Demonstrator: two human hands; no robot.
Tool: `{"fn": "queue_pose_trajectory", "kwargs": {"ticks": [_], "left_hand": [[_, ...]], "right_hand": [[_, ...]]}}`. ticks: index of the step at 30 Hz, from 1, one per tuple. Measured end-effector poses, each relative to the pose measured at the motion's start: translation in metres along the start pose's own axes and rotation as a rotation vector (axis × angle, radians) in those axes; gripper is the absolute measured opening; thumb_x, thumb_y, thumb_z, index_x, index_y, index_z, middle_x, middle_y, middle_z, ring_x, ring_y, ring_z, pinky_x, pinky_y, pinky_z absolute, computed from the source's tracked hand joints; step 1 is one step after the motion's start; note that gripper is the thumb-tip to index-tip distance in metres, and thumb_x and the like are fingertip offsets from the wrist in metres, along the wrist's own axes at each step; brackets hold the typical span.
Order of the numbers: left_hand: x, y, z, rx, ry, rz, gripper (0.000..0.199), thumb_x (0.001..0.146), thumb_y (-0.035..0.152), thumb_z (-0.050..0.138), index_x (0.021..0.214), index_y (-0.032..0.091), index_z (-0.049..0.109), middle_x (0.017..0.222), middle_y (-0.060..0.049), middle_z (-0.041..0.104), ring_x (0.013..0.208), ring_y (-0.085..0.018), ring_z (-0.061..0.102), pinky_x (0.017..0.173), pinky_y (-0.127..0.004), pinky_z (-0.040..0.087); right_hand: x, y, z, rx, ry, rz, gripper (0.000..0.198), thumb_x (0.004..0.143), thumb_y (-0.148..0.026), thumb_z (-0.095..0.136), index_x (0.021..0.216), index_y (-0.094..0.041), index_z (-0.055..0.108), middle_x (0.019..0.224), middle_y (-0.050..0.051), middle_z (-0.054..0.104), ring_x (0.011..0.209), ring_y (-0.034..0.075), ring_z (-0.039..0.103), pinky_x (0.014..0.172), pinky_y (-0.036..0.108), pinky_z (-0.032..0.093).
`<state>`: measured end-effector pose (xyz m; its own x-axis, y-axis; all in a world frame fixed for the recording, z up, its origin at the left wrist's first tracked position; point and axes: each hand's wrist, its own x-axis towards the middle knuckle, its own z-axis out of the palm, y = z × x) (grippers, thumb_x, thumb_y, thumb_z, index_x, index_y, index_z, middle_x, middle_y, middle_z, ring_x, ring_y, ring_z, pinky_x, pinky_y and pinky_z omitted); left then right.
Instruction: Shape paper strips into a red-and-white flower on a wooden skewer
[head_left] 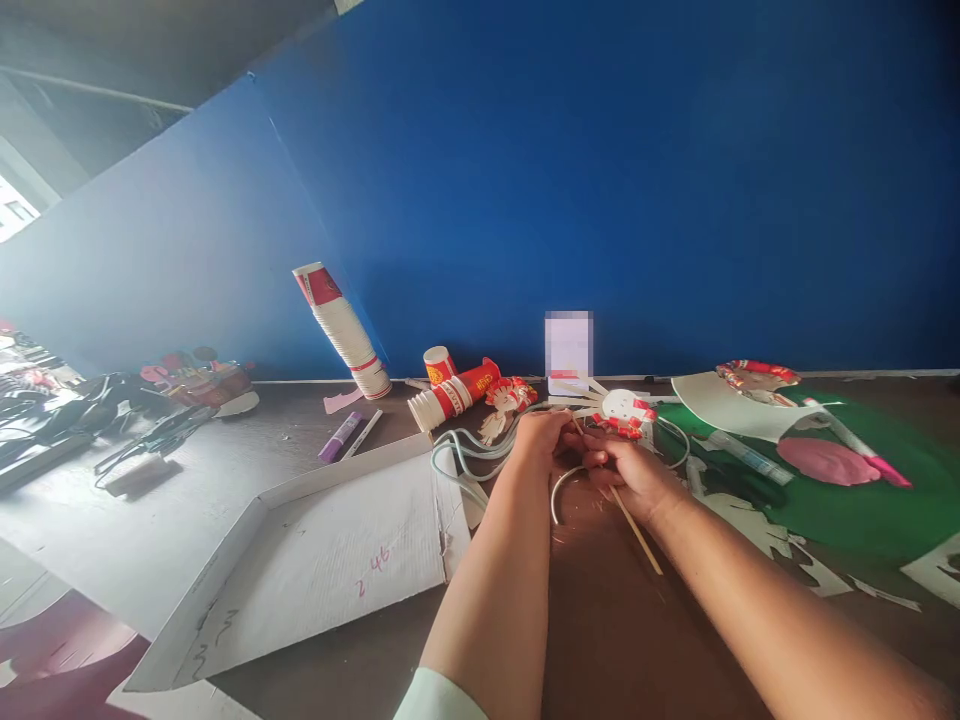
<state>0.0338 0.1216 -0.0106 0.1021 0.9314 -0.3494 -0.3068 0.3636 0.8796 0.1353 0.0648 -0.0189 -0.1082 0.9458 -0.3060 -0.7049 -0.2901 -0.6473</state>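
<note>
Right hand [626, 470] closed round my stick [636, 530]; left hand [541, 435] curled at far end, hold unclear. Seemingly working that end; next calls for steady grip.

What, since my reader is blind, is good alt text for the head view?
A person's left hand and right hand meet at a thin tan stick above a dark brown table, beside a shallow white cardboard tray; a leaning stack of red-and-white paper cups stands behind.
</note>
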Motion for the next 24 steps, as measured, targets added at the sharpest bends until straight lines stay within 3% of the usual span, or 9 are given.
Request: {"fn": "queue_pose_trajectory", "kwargs": {"ticks": [6, 16, 24], "left_hand": [[0.0006, 0.0015, -0.0007, 0.022, 0.037, 0.018, 0.016, 0.075, 0.011, 0.062, 0.059, 0.012, 0.057, 0.054, -0.001, 0.054, 0.045, -0.008, 0.049, 0.049, -0.021, 0.042], [-0.0025, 0.0031, -0.0001, 0.016, 0.044, 0.023, 0.014, 0.076, 0.012, 0.063, 0.063, 0.011, 0.059, 0.055, -0.001, 0.054, 0.049, -0.009, 0.05, 0.054, -0.022, 0.044], [-0.0018, 0.0027, -0.0011, -0.033, 0.037, 0.03, 0.015, 0.075, 0.012, 0.065, 0.061, 0.011, 0.059, 0.054, -0.001, 0.055, 0.047, -0.009, 0.05, 0.054, -0.023, 0.046]], "right_hand": [[-0.0003, 0.0018, 0.0017, -0.015, 0.036, -0.037, 0.036, 0.066, 0.001, 0.057, 0.095, -0.019, 0.066, 0.079, 0.006, 0.069, 0.046, 0.004, 0.049, 0.027, 0.007, 0.025], [0.0021, 0.0046, 0.0018, -0.066, 0.086, -0.085, 0.036, 0.069, 0.001, 0.058, 0.096, -0.02, 0.066, 0.068, 0.001, 0.064, 0.048, 0.005, 0.055, 0.028, 0.008, 0.03], [-0.0019, 0.003, 0.0045, -0.097, 0.161, -0.039, 0.038, 0.072, -0.001, 0.062, 0.102, -0.024, 0.068, 0.078, 0.0, 0.07, 0.059, 0.008, 0.065, 0.038, 0.009, 0.045]]}}
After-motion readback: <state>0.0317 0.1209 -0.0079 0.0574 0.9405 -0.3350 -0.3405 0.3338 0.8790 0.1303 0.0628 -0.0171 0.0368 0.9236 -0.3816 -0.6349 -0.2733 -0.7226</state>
